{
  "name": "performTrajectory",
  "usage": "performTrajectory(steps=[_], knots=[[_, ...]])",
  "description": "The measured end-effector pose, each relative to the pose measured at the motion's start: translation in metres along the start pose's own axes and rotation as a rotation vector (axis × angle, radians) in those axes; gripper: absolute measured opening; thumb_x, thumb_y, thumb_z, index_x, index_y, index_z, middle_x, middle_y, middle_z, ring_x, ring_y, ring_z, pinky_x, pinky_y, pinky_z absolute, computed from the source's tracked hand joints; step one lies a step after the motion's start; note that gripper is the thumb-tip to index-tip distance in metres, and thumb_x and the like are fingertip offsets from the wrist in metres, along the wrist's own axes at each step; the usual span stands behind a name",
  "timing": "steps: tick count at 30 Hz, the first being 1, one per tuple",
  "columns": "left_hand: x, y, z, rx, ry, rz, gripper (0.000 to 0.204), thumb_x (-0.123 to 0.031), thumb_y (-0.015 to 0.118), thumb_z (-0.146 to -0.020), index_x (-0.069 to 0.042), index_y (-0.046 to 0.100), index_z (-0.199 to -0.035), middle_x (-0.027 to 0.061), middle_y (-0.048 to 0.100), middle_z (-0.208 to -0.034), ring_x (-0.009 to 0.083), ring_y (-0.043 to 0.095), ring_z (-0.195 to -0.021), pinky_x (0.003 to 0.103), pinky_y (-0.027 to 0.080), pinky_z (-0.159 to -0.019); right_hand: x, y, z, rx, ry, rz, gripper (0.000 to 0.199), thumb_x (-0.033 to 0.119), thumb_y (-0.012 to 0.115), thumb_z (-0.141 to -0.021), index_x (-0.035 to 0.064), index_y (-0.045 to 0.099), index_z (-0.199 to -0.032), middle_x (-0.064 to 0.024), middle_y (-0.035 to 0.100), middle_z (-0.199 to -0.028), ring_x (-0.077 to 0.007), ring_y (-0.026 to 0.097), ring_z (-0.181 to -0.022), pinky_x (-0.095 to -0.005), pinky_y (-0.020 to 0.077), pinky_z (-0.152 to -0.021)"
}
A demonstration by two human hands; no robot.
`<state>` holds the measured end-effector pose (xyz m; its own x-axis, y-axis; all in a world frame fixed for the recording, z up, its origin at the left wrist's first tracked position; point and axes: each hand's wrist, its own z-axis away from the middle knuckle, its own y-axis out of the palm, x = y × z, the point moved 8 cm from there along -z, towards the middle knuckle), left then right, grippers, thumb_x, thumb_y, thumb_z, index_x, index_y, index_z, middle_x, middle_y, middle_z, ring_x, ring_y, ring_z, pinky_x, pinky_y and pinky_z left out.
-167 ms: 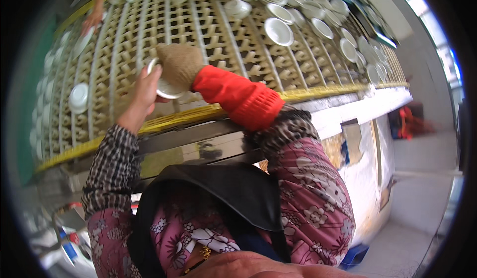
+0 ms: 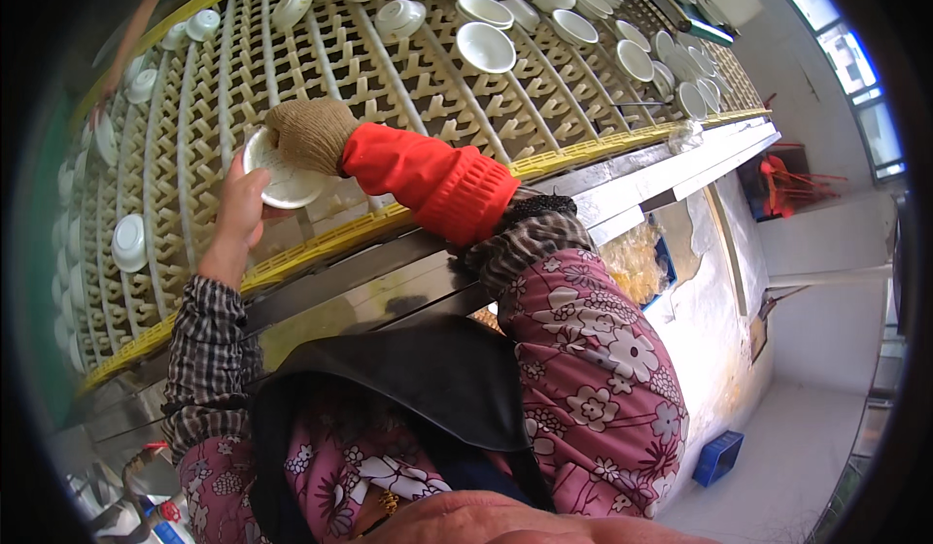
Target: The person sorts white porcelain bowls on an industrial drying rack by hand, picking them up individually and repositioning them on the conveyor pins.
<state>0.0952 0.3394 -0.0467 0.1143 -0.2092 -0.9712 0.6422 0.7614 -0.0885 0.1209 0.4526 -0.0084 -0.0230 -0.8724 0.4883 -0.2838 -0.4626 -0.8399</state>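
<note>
A: What does your left hand [image 2: 241, 204] hold?

B: My bare left hand grips the white bowl [image 2: 282, 170] from below, thumb against its lower rim, fingers closed behind it. The bowl is tilted, its inside turned toward me.

A: And the right hand [image 2: 309, 134]?

B: It wears a brown knit glove over a red rubber sleeve [image 2: 428, 177]. It is curled shut and presses on the bowl's upper right edge; whether anything lies inside the fist I cannot tell.

A: Where is the bowl relative to your grip?

B: Between both hands, held just above the cream lattice conveyor [image 2: 389, 68]. The yellow edge rail [image 2: 573, 155] runs just under my right forearm.

A: What lies beyond?

B: More white bowls [image 2: 484, 47] sit on the lattice, well apart from my hands, above and to the right. Another person's hand [image 2: 105, 87] shows far to the left.
</note>
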Motion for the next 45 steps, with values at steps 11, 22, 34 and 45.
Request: performTrajectory(steps=[11, 22, 34, 45], knots=[[0.012, -0.054, -0.012, -0.136, 0.113, -0.022, 0.053, 0.001, 0.042, -0.081, 0.002, 0.042, -0.134, 0.0146, 0.054, -0.124, 0.0256, 0.057, -0.110, 0.038, 0.048, -0.091, -0.063, -0.048, 0.014, 0.300, 0.206, 0.035, 0.021, 0.017, 0.053, -0.088, 0.0089, 0.069, -0.100, -0.0097, 0.072, -0.083, -0.0214, 0.070, -0.076, -0.0359, 0.0547, -0.061], [0.043, -0.091, -0.025, -0.301, 0.046, 0.151, 0.051, -0.003, 0.043, -0.082, -0.003, 0.042, -0.134, 0.0149, 0.053, -0.124, 0.0273, 0.059, -0.107, 0.040, 0.054, -0.085, -0.339, -0.195, 0.284, -0.314, 0.895, 0.445, 0.028, 0.024, 0.056, -0.086, 0.0098, 0.065, -0.108, -0.0095, 0.069, -0.088, -0.0241, 0.069, -0.074, -0.0368, 0.0541, -0.063], [0.035, -0.078, -0.007, -0.372, 0.008, 0.231, 0.043, -0.018, 0.045, -0.091, -0.011, 0.041, -0.133, 0.0132, 0.058, -0.120, 0.0267, 0.067, -0.094, 0.037, 0.058, -0.058, -0.388, -0.194, 0.312, -0.247, 0.901, 0.722, 0.039, 0.032, 0.059, -0.084, 0.0108, 0.061, -0.117, -0.0092, 0.067, -0.094, -0.0269, 0.067, -0.073, -0.0378, 0.0534, -0.064], [0.009, -0.012, -0.016, -0.426, 0.292, -0.103, 0.041, -0.022, 0.047, -0.093, -0.004, 0.046, -0.130, 0.0145, 0.061, -0.111, 0.0261, 0.063, -0.096, 0.038, 0.053, -0.076, -0.073, -0.050, 0.073, 0.252, 0.143, -0.051, 0.035, 0.033, 0.044, -0.095, 0.0044, 0.058, -0.112, -0.0128, 0.066, -0.083, -0.0256, 0.066, -0.066, -0.0342, 0.0548, -0.059]])
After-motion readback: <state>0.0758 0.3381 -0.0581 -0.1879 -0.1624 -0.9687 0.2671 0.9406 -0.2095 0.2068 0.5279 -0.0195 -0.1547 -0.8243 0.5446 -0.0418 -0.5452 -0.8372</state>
